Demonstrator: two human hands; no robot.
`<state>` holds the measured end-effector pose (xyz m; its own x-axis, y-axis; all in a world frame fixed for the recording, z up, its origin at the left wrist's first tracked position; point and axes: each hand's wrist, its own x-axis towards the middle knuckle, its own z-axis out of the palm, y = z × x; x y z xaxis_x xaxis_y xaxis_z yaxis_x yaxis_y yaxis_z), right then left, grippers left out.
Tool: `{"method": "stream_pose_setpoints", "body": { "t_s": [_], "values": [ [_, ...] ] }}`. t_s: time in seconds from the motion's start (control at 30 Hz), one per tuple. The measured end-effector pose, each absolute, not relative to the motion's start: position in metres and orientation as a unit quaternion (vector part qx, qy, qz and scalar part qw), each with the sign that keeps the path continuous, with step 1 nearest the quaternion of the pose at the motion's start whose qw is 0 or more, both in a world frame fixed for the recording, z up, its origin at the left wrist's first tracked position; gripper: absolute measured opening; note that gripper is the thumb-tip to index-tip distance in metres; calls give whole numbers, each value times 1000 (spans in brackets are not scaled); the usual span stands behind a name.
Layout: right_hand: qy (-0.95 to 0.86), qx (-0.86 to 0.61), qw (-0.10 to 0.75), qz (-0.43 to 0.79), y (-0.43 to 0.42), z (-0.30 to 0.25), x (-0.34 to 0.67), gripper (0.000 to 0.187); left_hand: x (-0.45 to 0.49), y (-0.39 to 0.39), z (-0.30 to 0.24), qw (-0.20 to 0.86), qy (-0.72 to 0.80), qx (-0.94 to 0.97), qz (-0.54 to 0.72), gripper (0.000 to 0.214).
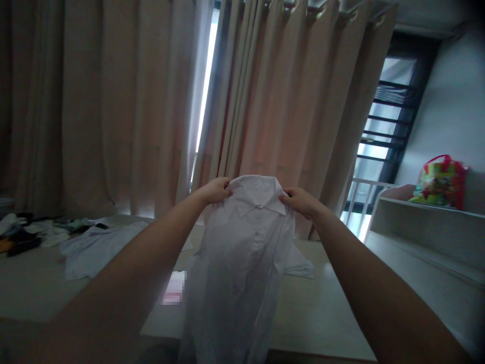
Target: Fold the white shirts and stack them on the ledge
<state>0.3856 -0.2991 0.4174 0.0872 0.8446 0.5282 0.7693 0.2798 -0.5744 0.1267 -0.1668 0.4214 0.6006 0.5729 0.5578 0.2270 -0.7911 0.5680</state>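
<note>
A white collared shirt (242, 253) hangs upright in front of me, its button front facing me and its hem dropping out of view at the bottom. My left hand (215, 191) is closed on the shirt's left shoulder beside the collar. My right hand (300, 200) is closed on the right shoulder. Both arms stretch forward at about the same height.
A pale bed or table surface (322, 308) lies below, with another light garment (94, 247) and a heap of clothes (22, 232) at the left. Beige curtains (132, 101) hang behind. A shelf (424, 222) at the right carries a colourful bag (439, 182).
</note>
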Motion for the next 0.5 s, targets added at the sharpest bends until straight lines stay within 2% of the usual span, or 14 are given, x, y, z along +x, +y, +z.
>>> {"method": "stream_pose_setpoints", "body": {
  "t_s": [0.07,0.13,0.37,0.5],
  "values": [
    [-668,-620,408,56,-299,413,388,22,124,-164,419,183,263,872,369,11],
    [-664,-631,401,22,-298,413,386,25,123,-164,418,129,303,862,385,10],
    [-629,-644,369,-232,-303,439,367,29,126,-169,431,6,358,785,505,15],
    [-614,-657,382,-211,-306,441,365,27,126,-169,433,4,382,779,497,13]
  ]
}}
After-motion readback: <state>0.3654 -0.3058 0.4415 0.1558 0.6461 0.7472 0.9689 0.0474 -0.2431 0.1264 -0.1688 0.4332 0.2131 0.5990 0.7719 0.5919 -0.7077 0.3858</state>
